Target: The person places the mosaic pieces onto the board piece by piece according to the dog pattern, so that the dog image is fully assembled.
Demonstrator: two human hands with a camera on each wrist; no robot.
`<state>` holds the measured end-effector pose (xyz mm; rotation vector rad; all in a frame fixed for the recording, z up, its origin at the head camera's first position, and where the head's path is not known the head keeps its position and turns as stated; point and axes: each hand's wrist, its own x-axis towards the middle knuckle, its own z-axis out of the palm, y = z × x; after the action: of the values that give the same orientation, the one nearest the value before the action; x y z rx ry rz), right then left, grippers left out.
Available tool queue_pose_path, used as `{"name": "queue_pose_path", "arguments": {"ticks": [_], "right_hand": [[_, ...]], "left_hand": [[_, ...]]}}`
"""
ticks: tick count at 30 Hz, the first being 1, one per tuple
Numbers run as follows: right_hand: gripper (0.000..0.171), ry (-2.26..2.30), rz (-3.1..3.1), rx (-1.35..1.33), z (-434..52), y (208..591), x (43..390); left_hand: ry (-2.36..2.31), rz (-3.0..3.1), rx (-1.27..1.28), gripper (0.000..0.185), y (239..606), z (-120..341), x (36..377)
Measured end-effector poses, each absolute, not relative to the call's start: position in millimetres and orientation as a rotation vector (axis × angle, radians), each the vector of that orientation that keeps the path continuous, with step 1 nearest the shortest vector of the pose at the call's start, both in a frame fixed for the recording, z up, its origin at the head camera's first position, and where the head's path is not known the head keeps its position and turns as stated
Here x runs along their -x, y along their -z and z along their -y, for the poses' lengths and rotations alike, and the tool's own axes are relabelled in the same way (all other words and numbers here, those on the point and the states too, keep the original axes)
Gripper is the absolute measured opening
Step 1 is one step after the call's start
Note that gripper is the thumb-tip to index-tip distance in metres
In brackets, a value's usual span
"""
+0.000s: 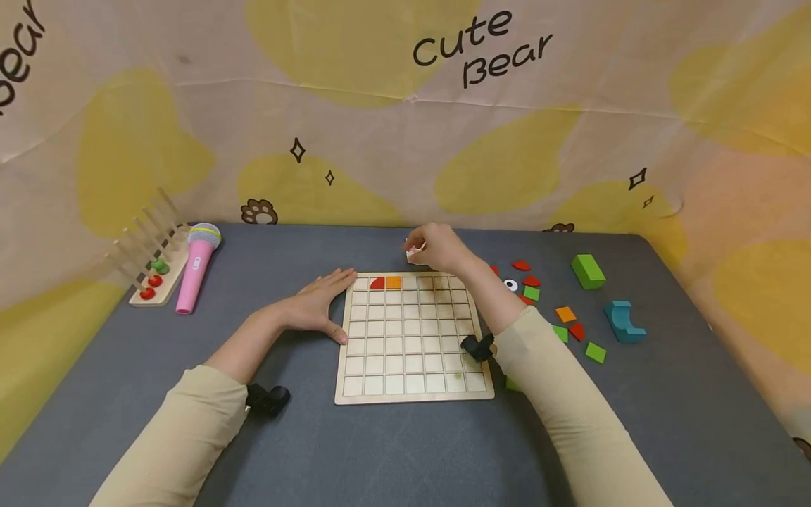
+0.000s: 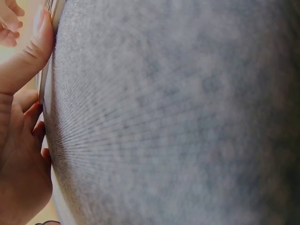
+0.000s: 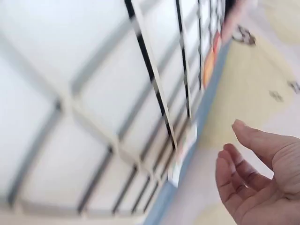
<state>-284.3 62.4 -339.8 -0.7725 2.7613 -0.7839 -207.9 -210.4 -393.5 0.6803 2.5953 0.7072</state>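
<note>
A wooden grid board (image 1: 405,402) lies on the dark grey table. In its top row sit a red quarter-round piece (image 1: 378,283) and an orange square (image 1: 393,282), side by side. My left hand (image 1: 317,303) rests at the board's left edge, its thumb and fingers spread along the side. Behind the board's far edge is a small white card (image 3: 182,157) with coloured print, partly covered in the head view. My right hand (image 1: 439,248) hovers over this card. In the right wrist view its thumb and bent fingers stand apart, with nothing between them.
Loose red, green and orange pieces (image 1: 566,314) lie right of the board, partly behind the right forearm. Farther right are a green block (image 1: 588,272) and a blue curved block (image 1: 624,322). A pink microphone (image 1: 195,271) and a peg stand (image 1: 136,301) are at left.
</note>
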Motion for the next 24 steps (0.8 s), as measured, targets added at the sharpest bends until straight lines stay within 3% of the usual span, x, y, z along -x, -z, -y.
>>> {"name": "queue_pose_path", "arguments": {"ticks": [13, 24], "right_hand": [[0.033, 0.87, -2.773, 0.45, -159.4, 338.5, 313.2], [0.031, 0.747, -2.775, 0.397, -222.1, 347.5, 317.7]], "left_hand": [[-0.701, -2.614, -0.686, 0.125, 396.6, 211.9, 208.1], [-0.697, -2.609, -0.676, 0.125, 395.5, 212.2, 207.3]]}}
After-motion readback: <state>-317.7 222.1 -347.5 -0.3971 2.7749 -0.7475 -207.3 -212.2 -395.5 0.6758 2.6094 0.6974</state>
